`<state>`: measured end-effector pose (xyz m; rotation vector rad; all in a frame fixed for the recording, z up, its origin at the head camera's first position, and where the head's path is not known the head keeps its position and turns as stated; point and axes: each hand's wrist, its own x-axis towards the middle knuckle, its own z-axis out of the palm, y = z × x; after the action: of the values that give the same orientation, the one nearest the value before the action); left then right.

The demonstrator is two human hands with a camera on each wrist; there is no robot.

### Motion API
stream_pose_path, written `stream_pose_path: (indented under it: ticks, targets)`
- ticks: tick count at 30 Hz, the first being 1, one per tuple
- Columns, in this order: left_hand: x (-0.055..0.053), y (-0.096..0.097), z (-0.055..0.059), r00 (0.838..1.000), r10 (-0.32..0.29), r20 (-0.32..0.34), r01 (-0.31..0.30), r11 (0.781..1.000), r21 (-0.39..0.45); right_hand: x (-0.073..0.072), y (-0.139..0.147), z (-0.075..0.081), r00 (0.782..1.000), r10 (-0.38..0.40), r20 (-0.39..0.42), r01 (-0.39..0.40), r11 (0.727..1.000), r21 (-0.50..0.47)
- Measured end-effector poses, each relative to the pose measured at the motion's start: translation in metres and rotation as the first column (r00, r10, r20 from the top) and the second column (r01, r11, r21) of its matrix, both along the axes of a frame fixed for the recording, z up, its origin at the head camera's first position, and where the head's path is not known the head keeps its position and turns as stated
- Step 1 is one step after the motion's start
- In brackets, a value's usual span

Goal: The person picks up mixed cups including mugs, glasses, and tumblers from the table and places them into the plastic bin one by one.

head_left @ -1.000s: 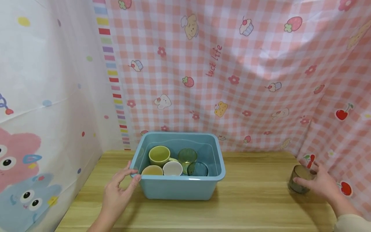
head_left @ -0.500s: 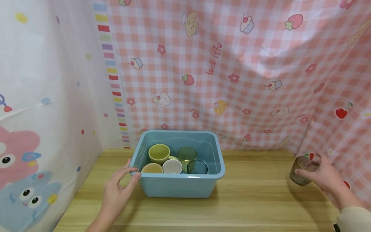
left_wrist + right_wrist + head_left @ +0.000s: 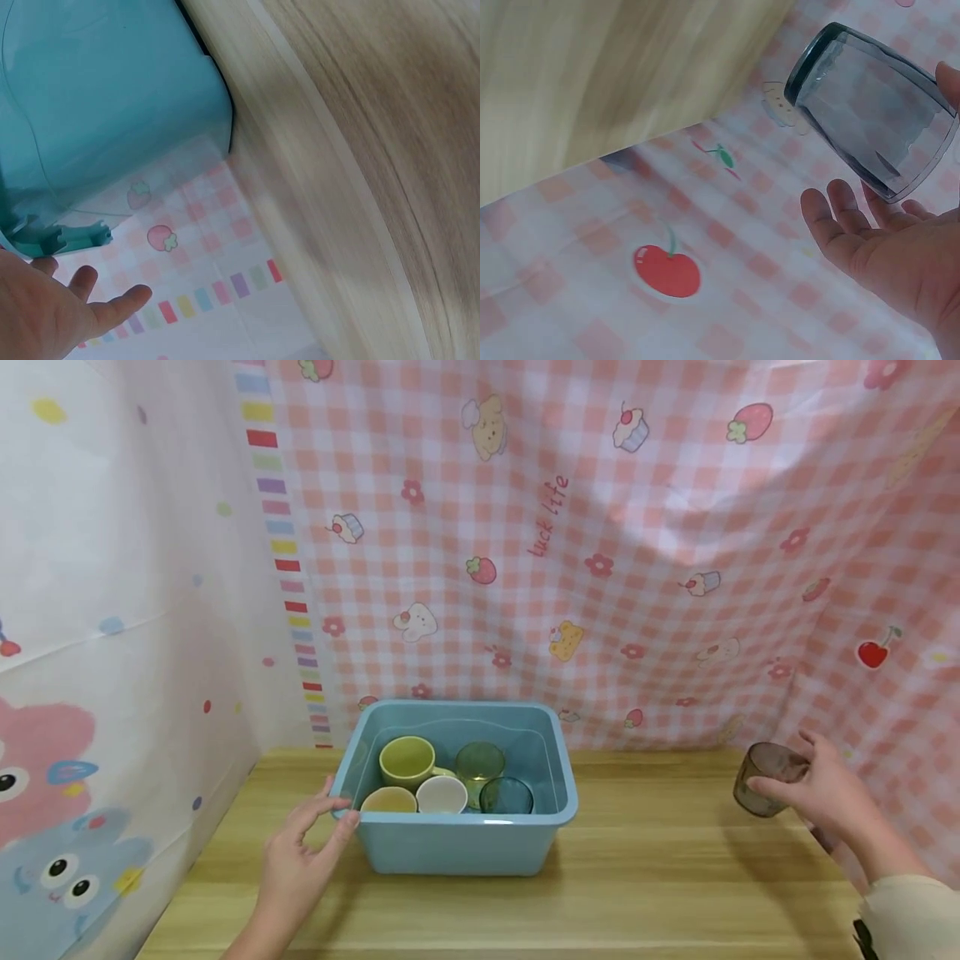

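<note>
A light-blue plastic bin (image 3: 465, 849) stands on the wooden table, holding several cups and glasses. My left hand (image 3: 300, 856) pinches its near left rim corner between thumb and fingers; the left wrist view shows other fingers (image 3: 124, 306) spread below the rim. At the far right, my right hand (image 3: 836, 793) holds a smoky grey glass (image 3: 756, 789) above the table, thumb on the near side. The glass is tilted, and the right wrist view shows nothing inside it. In the bin are a green mug (image 3: 405, 770), a yellow cup (image 3: 388, 802) and a white cup (image 3: 442, 797).
A green glass (image 3: 480, 762) and a dark teal glass (image 3: 507, 798) also sit in the bin. Wooden tabletop (image 3: 645, 868) lies between the bin and my right hand. A pink checked cloth (image 3: 630, 610) hangs behind, with a white printed cloth (image 3: 150, 610) at the left.
My right hand has lifted the grey glass off the table at the right and tilted it, moving slightly up and left. The left hand stays at the bin's corner.
</note>
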<state>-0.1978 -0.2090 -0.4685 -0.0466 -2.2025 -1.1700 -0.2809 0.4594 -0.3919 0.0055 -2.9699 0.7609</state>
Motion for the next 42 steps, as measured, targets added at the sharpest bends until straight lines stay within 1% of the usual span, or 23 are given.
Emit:
stream_pose_path:
  ticks: [4, 9, 15, 19, 23, 30, 35, 42]
  targets:
    - [0.001, 0.0, 0.002, 1.0, 0.001, -0.007, -0.001, 1.0, -0.001, -0.001, -0.01, 0.01, 1.0, 0.007, 0.014, -0.006, 1.0, -0.018]
    - [-0.001, 0.0, 0.001, 1.0, -0.004, -0.014, 0.004, 1.0, 0.003, 0.001, -0.021, 0.022, 0.999, 0.013, 0.035, -0.013, 1.0, -0.01]
    - [-0.001, 0.001, 0.002, 1.0, -0.008, -0.023, 0.008, 1.0, 0.004, -0.002, -0.033, 0.033, 1.0, 0.025, 0.012, -0.025, 0.999, 0.021]
    - [0.0, 0.001, 0.003, 1.0, -0.006, 0.004, 0.006, 1.0, 0.007, -0.003, -0.041, 0.038, 1.0, 0.022, 0.013, -0.023, 0.999, 0.048]
    - [0.002, 0.0, 0.004, 1.0, -0.005, 0.029, 0.004, 1.0, 0.005, -0.004, -0.048, 0.042, 0.999, 0.029, 0.012, -0.03, 0.998, 0.05]
    - [0.002, 0.0, 0.004, 1.0, -0.012, 0.02, 0.011, 1.0, 0.003, -0.005, -0.061, 0.047, 0.999, 0.045, 0.001, -0.045, 0.998, 0.042]
    - [0.002, -0.001, 0.003, 0.999, -0.017, 0.034, 0.016, 1.0, 0.012, -0.006, -0.07, 0.052, 0.999, 0.052, -0.013, -0.052, 0.999, 0.014]
    - [0.002, -0.001, 0.003, 0.999, -0.002, 0.054, 0.002, 1.0, 0.0, -0.007, -0.08, 0.06, 0.997, 0.064, -0.039, -0.062, 0.997, 0.035]
